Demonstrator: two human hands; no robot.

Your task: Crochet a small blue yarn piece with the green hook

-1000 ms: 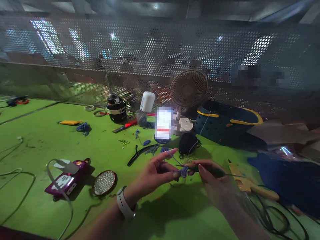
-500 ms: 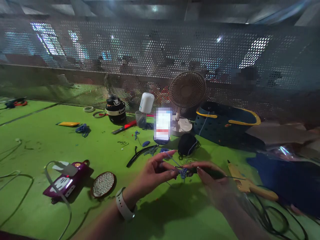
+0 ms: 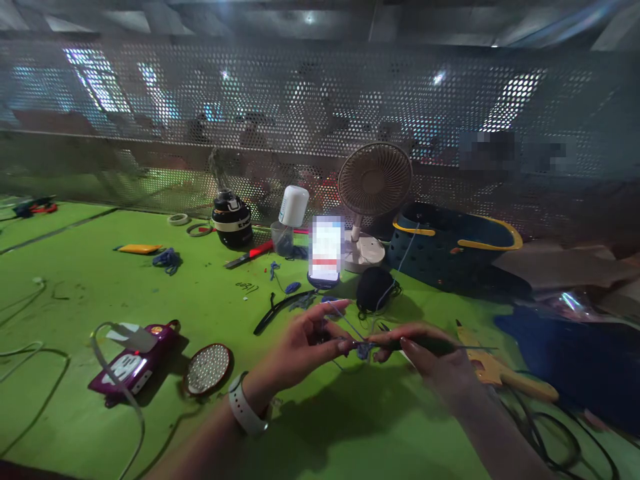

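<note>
A small blue yarn piece [image 3: 364, 351] sits between the two grips, pinched in the thumb and fingers of the left grip [image 3: 307, 343]. The right grip [image 3: 443, 371] is closed round a dark-handled hook [image 3: 434, 344], its long axis roughly crosswise, one end towards the piece, the thin other end pointing rightward. Beyond the left grip, a clear cup [image 3: 281, 241] has a white bottle [image 3: 294, 207] above its mouth; beyond the right, a dark blue basket [image 3: 425, 259], contents hidden, stands on the worktop [image 3: 200, 440].

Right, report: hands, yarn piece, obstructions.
Left hand pinching small blue yarn piece. Right hand gripping green-handled tool. Piece raised above table. Nothing visibly blocking; dark yarn ball beyond hands.
</note>
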